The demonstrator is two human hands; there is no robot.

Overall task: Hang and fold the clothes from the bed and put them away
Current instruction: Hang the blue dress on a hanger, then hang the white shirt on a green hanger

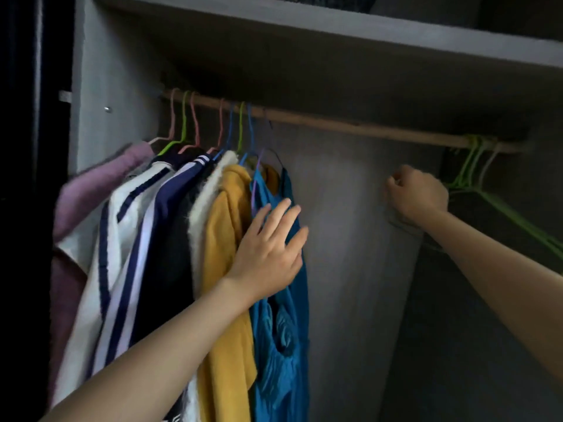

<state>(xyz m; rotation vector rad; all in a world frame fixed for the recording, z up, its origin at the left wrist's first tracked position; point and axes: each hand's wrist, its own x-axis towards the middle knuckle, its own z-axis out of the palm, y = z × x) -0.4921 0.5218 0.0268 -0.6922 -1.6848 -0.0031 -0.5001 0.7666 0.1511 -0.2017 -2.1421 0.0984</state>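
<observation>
Though dim, grey wardrobe (350, 226), wooden rail (350, 125)

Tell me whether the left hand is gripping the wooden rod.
No, the left hand rests open on the teal garment, below the wooden rod.

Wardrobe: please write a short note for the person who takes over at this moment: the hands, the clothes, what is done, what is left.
Left hand: open, flat against the blue top, the last in the row.
Right hand: fingers curled, beside the empty hangers; it is too dark to tell if it holds one.
Done: a row of clothes hangs at the left end of the rod.
Left: the middle of the rod is free. The bed is out of view, so what remains there is unknown.
</observation>
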